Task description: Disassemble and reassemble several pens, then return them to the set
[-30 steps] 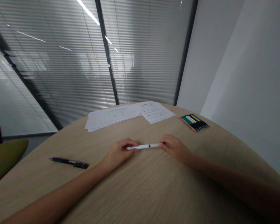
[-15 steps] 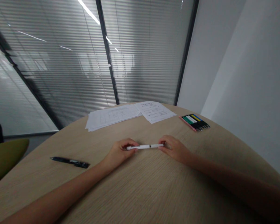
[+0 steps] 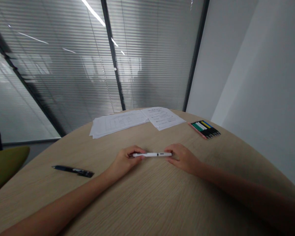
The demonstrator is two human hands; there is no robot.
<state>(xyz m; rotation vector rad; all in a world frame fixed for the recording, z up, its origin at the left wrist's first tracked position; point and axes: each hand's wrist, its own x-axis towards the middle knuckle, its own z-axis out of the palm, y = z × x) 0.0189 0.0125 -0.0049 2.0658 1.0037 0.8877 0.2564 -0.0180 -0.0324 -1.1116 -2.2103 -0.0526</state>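
A white pen with a thin dark band lies level between my two hands, low over the wooden table. My left hand pinches its left end between thumb and fingers. At the other end, my right hand is closed on the part beyond the dark band, where a small dark mark shows. Fingers cover some of both ends. Left of my left forearm, a black pen rests on the tabletop, touched by neither hand.
Printed sheets lie at the table's far side, with another printed page overlapping them. A row of coloured pens sits at the right near the table edge. A green chair stands at the left.
The pen's right part has turned about its length, so a dark mark on it now faces me. My right hand's fingers have shifted slightly left. Both hands keep hold.
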